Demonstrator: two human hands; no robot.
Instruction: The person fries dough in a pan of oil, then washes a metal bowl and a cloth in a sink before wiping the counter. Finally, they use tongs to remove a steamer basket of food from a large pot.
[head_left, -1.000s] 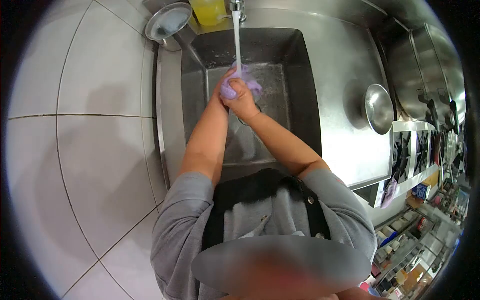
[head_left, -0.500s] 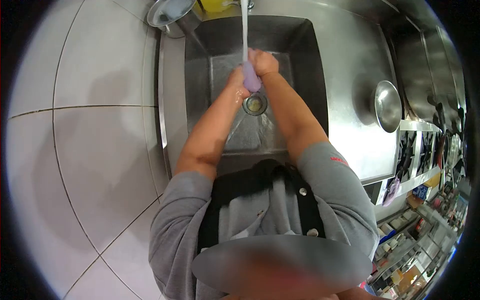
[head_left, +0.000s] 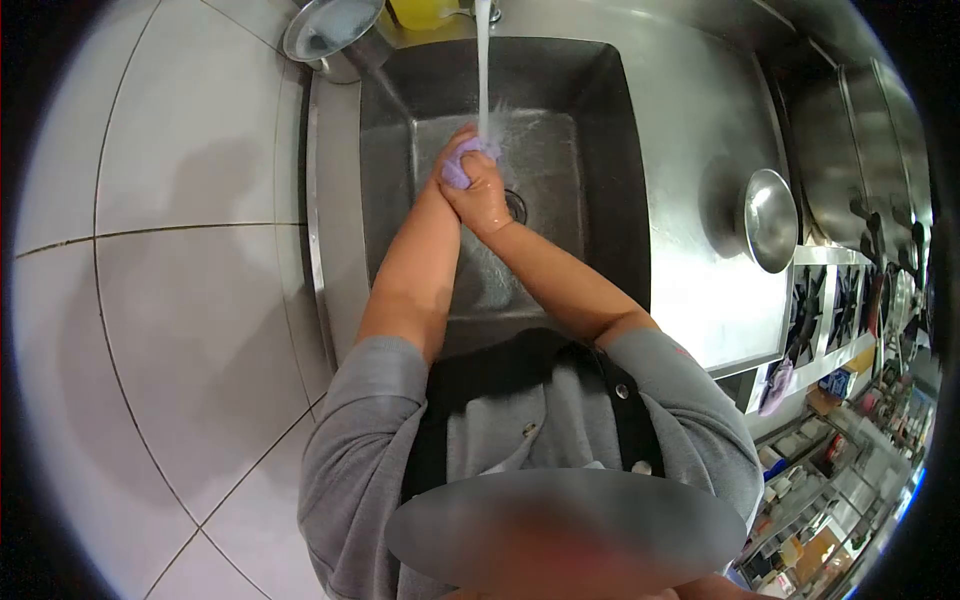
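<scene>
A wet purple cloth (head_left: 458, 168) is bunched between my two hands inside the metal sink (head_left: 610, 180). My right hand (head_left: 482, 200) is closed over it from the right, wet and pressed against my other hand. Behind and to the left, my left hand (head_left: 447, 158) wraps the cloth's far side, its fingers partly hidden. A stream of water (head_left: 483, 80) falls onto the cloth and splashes around it. Just right of my right wrist, the drain (head_left: 515, 205) is partly covered.
A metal bowl (head_left: 770, 220) stands on the steel counter (head_left: 690, 130) to the right, near large pots (head_left: 825, 160) and a stove (head_left: 830, 300). A metal container (head_left: 335, 25) and a yellow one (head_left: 420, 12) are at the back left. White tiles (head_left: 190, 330) line the left.
Both hands have shifted left with the cloth. The cloth, hanging long before, is now bunched up, and my right hand has come over it, nearer to me.
</scene>
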